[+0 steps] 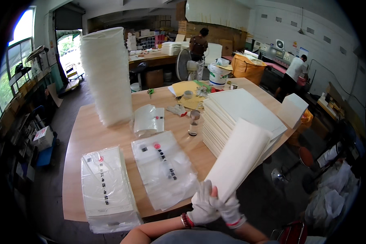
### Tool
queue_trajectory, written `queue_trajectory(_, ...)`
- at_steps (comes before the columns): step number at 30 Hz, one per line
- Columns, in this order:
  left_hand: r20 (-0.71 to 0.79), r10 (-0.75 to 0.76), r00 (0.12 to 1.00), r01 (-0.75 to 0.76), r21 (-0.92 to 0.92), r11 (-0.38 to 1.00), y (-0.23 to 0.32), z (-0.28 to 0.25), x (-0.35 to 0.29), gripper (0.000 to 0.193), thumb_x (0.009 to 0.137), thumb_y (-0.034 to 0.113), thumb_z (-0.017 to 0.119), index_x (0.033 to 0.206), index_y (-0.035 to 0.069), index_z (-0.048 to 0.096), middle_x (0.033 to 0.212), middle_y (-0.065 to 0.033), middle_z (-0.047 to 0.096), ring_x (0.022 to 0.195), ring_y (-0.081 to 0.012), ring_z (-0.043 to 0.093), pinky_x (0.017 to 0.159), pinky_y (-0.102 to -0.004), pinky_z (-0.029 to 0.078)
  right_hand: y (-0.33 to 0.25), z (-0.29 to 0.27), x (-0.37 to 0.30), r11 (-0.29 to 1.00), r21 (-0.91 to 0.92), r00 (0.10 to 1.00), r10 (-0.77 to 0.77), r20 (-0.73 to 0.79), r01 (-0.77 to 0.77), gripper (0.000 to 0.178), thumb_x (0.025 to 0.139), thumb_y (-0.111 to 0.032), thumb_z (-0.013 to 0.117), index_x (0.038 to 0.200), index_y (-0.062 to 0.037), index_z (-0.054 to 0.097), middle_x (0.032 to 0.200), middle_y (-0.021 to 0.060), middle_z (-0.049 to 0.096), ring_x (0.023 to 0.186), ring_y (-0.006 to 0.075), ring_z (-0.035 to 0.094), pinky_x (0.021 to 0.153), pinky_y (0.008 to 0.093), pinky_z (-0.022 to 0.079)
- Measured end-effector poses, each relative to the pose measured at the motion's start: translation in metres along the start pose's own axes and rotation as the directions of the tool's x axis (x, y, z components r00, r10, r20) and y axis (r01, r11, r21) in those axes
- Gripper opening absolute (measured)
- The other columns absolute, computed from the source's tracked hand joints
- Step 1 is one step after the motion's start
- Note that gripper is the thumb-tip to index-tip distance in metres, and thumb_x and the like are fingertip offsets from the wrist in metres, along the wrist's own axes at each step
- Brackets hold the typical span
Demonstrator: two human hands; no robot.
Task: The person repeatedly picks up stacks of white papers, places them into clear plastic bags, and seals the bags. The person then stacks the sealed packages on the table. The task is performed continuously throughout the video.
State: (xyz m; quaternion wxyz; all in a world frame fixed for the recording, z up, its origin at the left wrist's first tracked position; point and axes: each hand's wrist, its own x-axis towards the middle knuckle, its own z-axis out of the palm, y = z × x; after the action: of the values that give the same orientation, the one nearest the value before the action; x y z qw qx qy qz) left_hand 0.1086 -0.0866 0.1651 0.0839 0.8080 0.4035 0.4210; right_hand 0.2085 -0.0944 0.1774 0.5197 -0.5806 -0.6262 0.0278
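A thick sheaf of white paper (240, 156), bent along its length, slants up in front of me at the table's right front edge. My left hand (203, 206), in a white glove with a beaded bracelet at the wrist, is closed on the sheaf's lower end. Beside it my right hand (231, 209), also gloved, grips the same end. A bare fingertip shows between the two hands; some fingers are hidden behind the paper. Just beyond the sheaf stands a tall stack of white paper bundles (219, 126). Left of my hands lies a printed clear plastic bag (162, 168).
Plastic-wrapped paper packs (105, 183) lie at the table's front left. A tall white pile (107, 77) rises behind them. A glass jar (194, 123) stands mid-table near a glove (177, 110). Further off are a fan (184, 65), a stool (306, 156) and two people working.
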Motion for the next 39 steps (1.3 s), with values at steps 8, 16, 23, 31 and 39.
queue_trajectory(8, -0.174, -0.406, 0.897, 0.441, 0.346, 0.828, -0.159, -0.058, 0.037, 0.045, 0.072, 0.016, 0.061, 0.113, 0.000, 0.049, 0.105, -0.0168, 0.055, 0.094, -0.0327, 0.053, 0.079, -0.0412, 0.043, 0.043, -0.009, -0.006, 0.953, 0.300, 0.987, -0.001, 0.163, -0.049, 0.017, 0.074, -0.012, 0.066, 0.090, -0.0045, 0.062, 0.092, 0.0146, 0.059, 0.076, 0.0285, 0.060, 0.064, 0.0371, 0.048)
queue_trajectory(16, 0.437, -0.539, 0.720, 0.692, -0.511, 0.510, -0.220, -0.019, 0.047, 0.030, 0.084, 0.013, 0.053, 0.112, 0.003, 0.050, 0.091, -0.0041, 0.060, 0.076, -0.0197, 0.058, 0.067, -0.0337, 0.047, 0.069, 0.030, -0.035, 0.929, -0.283, 0.646, 0.066, 0.760, 0.238, 0.027, 0.078, -0.036, 0.055, 0.087, -0.0116, 0.059, 0.088, 0.0106, 0.061, 0.077, 0.0298, 0.060, 0.061, 0.0418, 0.047)
queue_trajectory(23, 0.209, -0.186, 0.960, 0.198, -0.037, 0.979, -0.144, 0.036, -0.011, 0.043, 0.077, 0.016, 0.052, 0.118, 0.006, 0.043, 0.095, -0.0149, 0.058, 0.081, -0.0334, 0.057, 0.074, -0.0415, 0.046, 0.074, 0.089, 0.020, 0.852, -0.467, 0.457, 0.522, 0.720, -0.237, 0.059, 0.071, -0.044, 0.064, 0.114, -0.0060, 0.051, 0.109, 0.0187, 0.057, 0.099, 0.0311, 0.056, 0.087, 0.0379, 0.042)
queue_trajectory(31, 0.059, 0.078, 0.995, -0.094, 0.336, 0.937, -0.228, 0.047, -0.061, 0.024, 0.078, 0.023, 0.052, 0.098, 0.010, 0.054, 0.085, -0.0111, 0.058, 0.081, -0.0267, 0.055, 0.072, -0.0391, 0.046, 0.136, 0.171, 0.054, 0.861, -0.508, 0.680, 0.383, 0.625, -0.018, 0.047, 0.086, -0.034, 0.042, 0.125, -0.0096, 0.035, 0.104, 0.0251, 0.056, 0.095, 0.0388, 0.056, 0.082, 0.0468, 0.043)
queue_trajectory(39, 0.161, -0.982, 0.100, 0.833, -0.554, -0.006, -0.256, 0.007, -0.089, 0.016, 0.081, 0.027, 0.048, 0.078, 0.011, 0.050, 0.084, -0.0123, 0.054, 0.074, -0.0274, 0.051, 0.068, -0.0408, 0.039, 0.150, 0.156, 0.036, 0.857, -0.506, 0.404, 0.430, 0.807, 0.099, 0.069, 0.085, -0.031, 0.040, 0.138, -0.0043, 0.006, 0.094, 0.0251, 0.060, 0.083, 0.0385, 0.060, 0.072, 0.0488, 0.044)
